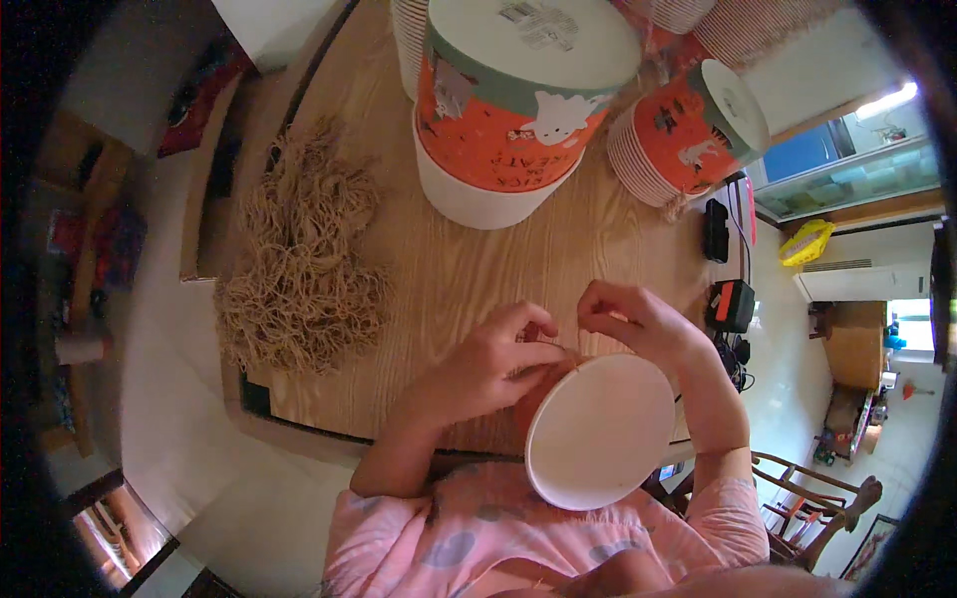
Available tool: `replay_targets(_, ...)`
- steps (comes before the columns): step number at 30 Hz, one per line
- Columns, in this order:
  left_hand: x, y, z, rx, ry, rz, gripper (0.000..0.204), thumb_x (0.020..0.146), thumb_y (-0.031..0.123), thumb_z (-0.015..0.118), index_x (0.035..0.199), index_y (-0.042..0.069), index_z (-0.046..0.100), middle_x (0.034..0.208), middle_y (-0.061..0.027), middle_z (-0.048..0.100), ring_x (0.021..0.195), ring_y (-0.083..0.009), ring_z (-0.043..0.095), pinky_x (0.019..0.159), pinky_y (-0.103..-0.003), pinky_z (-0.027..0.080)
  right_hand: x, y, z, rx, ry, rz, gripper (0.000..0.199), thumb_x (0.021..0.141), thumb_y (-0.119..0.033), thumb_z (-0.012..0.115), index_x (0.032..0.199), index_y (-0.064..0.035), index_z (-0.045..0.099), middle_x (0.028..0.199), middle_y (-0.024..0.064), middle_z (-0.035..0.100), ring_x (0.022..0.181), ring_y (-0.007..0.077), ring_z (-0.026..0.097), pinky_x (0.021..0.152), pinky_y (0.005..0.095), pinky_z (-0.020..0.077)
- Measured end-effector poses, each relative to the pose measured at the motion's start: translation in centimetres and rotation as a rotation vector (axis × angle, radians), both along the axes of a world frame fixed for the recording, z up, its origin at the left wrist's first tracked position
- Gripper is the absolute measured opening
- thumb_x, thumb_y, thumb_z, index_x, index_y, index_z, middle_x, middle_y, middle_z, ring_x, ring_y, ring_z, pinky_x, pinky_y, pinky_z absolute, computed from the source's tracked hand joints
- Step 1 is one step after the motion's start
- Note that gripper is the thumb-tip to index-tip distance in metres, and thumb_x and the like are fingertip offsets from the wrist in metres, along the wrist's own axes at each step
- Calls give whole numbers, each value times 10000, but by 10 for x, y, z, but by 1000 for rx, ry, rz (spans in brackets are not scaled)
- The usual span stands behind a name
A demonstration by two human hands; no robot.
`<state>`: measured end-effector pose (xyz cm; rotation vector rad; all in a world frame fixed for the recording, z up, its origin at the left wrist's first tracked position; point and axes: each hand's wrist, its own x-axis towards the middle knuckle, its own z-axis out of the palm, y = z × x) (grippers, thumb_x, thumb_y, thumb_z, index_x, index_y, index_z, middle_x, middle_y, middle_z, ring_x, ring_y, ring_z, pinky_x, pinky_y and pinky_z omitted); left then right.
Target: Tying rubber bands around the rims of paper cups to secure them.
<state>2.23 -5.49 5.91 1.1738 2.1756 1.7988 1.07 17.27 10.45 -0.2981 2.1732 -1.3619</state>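
Observation:
A paper bucket [600, 431] with a white round end and an orange side leans tilted against my chest at the table's near edge. My left hand [503, 354] is closed at the bucket's orange side, its fingers curled against it near the rim. Just beyond the rim, my right hand [643, 321] pinches thumb and forefinger together. Something thin like a cord may hang from that pinch, too fine to make out. To the left lies a loose heap of tan twine cords [304, 259], tangled and looped.
Upside-down stacked orange and green buckets [508, 130] stand at the table's far middle. Another bucket stack [688, 135] lies tilted to their right. A black and orange device [733, 306] and cables sit at the right edge. A wooden chair [812, 498] stands at lower right.

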Motion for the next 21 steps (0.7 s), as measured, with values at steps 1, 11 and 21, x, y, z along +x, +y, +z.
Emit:
replay_targets(1, 0, 3, 0, -29, 39, 7, 187, 700, 58, 697, 879, 46, 643, 933, -100, 511, 837, -253, 558, 711, -340, 469, -1, -2, 0, 10, -58, 29, 68, 875, -68, 547, 890, -2, 547, 809, 54, 589, 784, 134, 562, 731, 268, 451)
replay_targets(11, 4, 16, -4, -31, 30, 86, 190, 687, 57, 695, 862, 42, 622, 887, -88, 516, 831, -249, 563, 692, -351, 476, -3, 0, -4, 118, 40, 154, 112, 843, -117, 603, 920, -38, 623, 859, 63, 613, 785, 162, 581, 691, 294, 456)
replay_targets(21, -4, 17, -4, 47, -334, -75, 134, 740, 45, 672, 820, 30, 566, 909, -81, 527, 836, -204, 560, 715, -308, 459, 8, -3, 15, 149, -27, -13, 104, 772, -68, 654, 850, -8, 622, 793, 62, 629, 766, 131, 595, 694, 262, 459)
